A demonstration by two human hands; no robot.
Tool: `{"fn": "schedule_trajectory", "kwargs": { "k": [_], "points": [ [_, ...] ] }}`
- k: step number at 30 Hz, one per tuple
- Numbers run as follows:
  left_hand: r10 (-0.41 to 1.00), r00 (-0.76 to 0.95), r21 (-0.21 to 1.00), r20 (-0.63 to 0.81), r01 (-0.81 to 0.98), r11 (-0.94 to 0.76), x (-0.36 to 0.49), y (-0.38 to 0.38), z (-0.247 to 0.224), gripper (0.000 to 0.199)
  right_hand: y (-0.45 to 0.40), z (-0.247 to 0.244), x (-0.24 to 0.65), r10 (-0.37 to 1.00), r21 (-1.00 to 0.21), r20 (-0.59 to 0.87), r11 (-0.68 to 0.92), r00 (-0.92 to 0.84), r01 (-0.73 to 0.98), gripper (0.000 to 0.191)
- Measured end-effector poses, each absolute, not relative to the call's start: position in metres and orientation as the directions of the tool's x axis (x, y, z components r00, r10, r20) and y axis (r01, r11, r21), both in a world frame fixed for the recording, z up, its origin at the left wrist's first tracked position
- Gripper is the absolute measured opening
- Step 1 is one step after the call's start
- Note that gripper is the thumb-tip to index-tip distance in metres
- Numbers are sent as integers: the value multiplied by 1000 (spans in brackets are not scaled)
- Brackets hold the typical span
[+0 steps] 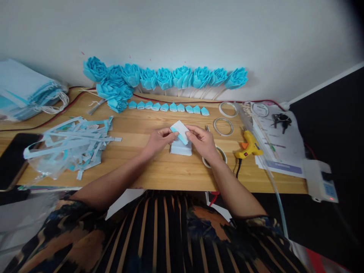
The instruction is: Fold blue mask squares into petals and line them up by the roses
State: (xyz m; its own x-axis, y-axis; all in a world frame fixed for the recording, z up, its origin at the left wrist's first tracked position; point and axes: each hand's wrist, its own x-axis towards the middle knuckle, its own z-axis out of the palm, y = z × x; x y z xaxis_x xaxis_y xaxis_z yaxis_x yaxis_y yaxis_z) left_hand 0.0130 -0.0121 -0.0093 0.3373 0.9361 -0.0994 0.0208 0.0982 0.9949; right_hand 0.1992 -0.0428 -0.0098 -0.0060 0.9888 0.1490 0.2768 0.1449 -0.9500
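Between my two hands is a small sheet [180,131], white on top with one corner folded over to show a blue strip. My left hand [159,141] pinches its left side, thumb on the blue fold. On the other side, my right hand [203,141] grips the right edge between thumb and fingers. Just beneath lies a stack of pale sheets [181,149] on the wooden table. Beyond the hands runs a row of small folded blue pieces [164,107], each pointed at the top. Behind them, blue paper-like flowers [182,77] on thin stems lean against the wall.
Cut blue and white strips [85,140] are heaped at left, near a phone [17,159]. At right are tape rolls [223,127], a yellow glue gun [248,146], keys [281,121], printed paper [292,142] and a white power socket [320,180]. A bagged pile [28,91] sits back left.
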Motion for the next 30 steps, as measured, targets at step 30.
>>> {"fn": "schedule_trajectory", "kwargs": {
  "k": [30],
  "points": [
    [928, 353, 975, -123, -134, 180, 13, -10, -15, 34, -47, -1, 193, 981, -936, 146, 179, -130, 302, 53]
  ]
}}
